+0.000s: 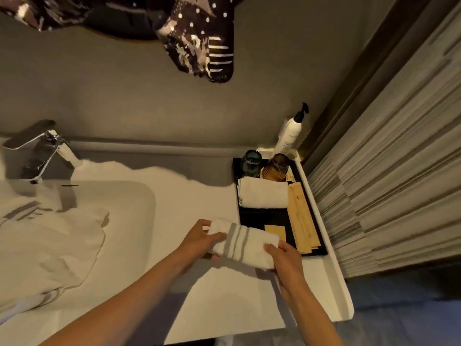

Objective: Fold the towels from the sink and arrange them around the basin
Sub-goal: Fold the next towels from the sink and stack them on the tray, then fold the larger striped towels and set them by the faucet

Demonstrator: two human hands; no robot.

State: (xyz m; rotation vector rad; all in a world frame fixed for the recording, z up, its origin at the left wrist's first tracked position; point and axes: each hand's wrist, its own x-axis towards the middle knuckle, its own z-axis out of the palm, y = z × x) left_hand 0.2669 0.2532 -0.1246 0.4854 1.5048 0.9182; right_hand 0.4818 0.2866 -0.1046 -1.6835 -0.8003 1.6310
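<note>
A small folded white towel with grey stripes (245,242) is held just above the counter at the near left corner of the black tray (264,217). My left hand (199,239) grips its left end, thumb on top. My right hand (287,260) grips its near right corner. A second folded white towel (264,196) lies on the tray behind it. A large crumpled white towel with grey stripes (47,245) fills the basin (139,203) at the left.
On the tray stand a blue cup (252,162) and an amber cup (277,167), with paper sachets (300,221) along its right side. A white pump bottle (289,136) stands in the corner. The chrome tap (42,151) is behind the basin. A ribbed wall runs on the right.
</note>
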